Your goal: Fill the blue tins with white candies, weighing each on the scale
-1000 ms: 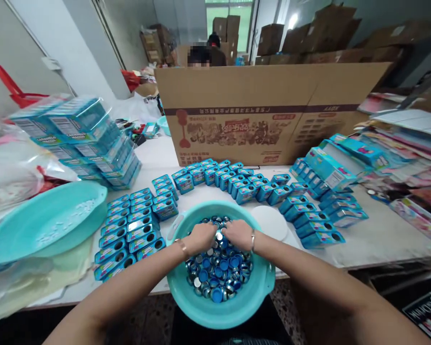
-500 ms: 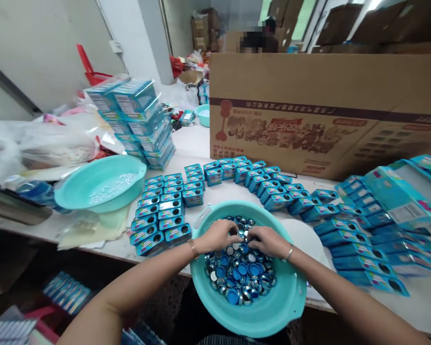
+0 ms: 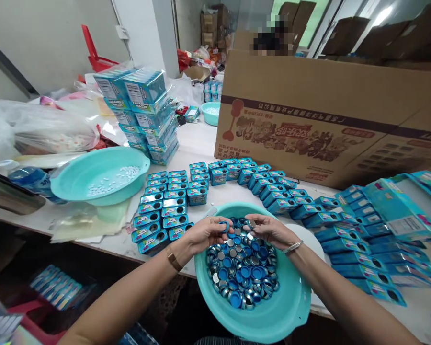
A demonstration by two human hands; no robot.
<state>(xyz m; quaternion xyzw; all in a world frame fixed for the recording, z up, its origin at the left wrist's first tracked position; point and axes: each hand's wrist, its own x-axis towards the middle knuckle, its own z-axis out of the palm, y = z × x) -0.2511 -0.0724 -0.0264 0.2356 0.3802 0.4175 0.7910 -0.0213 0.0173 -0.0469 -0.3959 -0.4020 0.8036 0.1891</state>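
Above the turquoise basin [image 3: 287,311], my left hand [image 3: 205,234] pinches a small cap [image 3: 224,226] with its blue inside showing. My right hand [image 3: 273,232] is closed on another cap [image 3: 251,224], its silvery side facing me. Both hands are over the far part of the basin, slightly apart. Beneath them lies a heap of loose round caps [image 3: 242,275], some blue side up, some metal side up. Rows of small blue tins [image 3: 153,208] with a dark round hole in the top stand left of the basin; more tins [image 3: 278,203] curve round behind it to the right.
A second turquoise basin [image 3: 72,184] with small white pieces stands at the left. Behind it rises a stack of wrapped blue boxes [image 3: 145,110]. A large cardboard carton [image 3: 290,105] blocks the back, with a person behind it. Open blue cartons [image 3: 398,206] lie at right.
Both hands have lifted a little from the heap, and a cap now shows in the fingers of each. The view has shifted slightly.
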